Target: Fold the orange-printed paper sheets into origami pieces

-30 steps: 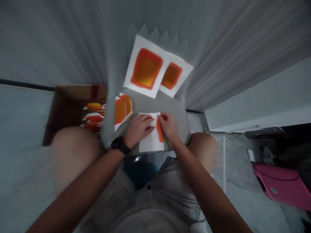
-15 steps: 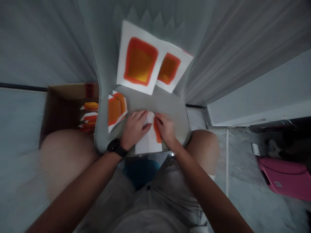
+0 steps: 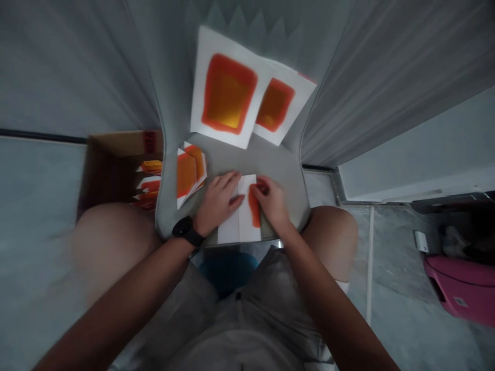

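Note:
A white sheet with an orange patch, partly folded (image 3: 243, 221), lies on the grey chair seat (image 3: 282, 170) in front of me. My left hand (image 3: 218, 201), with a black watch at the wrist, lies flat on the sheet's left half with its fingers stretched out. My right hand (image 3: 270, 201) presses the folded edge on the right, its fingers curled down onto the paper. A small stack of folded orange-and-white papers (image 3: 190, 172) lies just left of my left hand.
Two flat orange-printed sheets (image 3: 228, 98) (image 3: 276, 105) lean on the chair's back. A cardboard box (image 3: 116, 170) at the left holds more folded papers. A pink object (image 3: 460, 288) lies on the floor at the right. My bare knees flank the seat.
Both hands stay on the sheet; the right hand's fingers shifted slightly along the fold. The view drifted a little, so everything sits slightly more to the right.

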Motion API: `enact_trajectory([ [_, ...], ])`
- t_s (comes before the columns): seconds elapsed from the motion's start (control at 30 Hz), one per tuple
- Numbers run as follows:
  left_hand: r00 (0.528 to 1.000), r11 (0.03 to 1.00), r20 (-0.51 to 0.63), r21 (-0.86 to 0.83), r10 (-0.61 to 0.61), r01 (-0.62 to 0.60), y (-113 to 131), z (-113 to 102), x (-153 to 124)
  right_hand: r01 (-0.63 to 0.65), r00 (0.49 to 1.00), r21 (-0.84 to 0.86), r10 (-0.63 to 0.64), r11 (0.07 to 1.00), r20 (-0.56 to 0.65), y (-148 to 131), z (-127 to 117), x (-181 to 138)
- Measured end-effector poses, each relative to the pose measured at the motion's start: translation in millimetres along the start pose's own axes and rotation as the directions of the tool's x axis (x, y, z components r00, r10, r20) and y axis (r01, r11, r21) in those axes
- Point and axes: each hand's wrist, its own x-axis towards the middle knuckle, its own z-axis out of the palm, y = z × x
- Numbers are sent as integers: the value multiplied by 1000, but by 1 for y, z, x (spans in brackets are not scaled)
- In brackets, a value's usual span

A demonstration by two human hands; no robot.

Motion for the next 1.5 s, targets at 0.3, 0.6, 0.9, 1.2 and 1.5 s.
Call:
enact_trajectory([
  [0.3, 1000, 999, -6, 39, -26, 26, 7, -1, -6, -171, 971, -30, 174, 985, 166, -6, -16, 15],
  [0.6, 993, 993, -3, -9, 117, -117, 10, 5, -10, 74, 997, -40, -72, 996, 32, 0, -2, -4],
  [0.9, 999, 999, 0, 11, 42, -42, 13, 5, -14, 128, 992, -161, -125, 979, 24, 0, 6, 1],
  [1.2, 1000, 1000, 29, 9, -1, 1, 7, 3, -9, 387, 920, -205, -361, 899, 154, 6, 8, -10],
  [1.5, 981, 988, 179, 123, 68, -91, -1, -10, -6, 461, 884, -242, -417, 854, 213, 4, 6, -12],
])
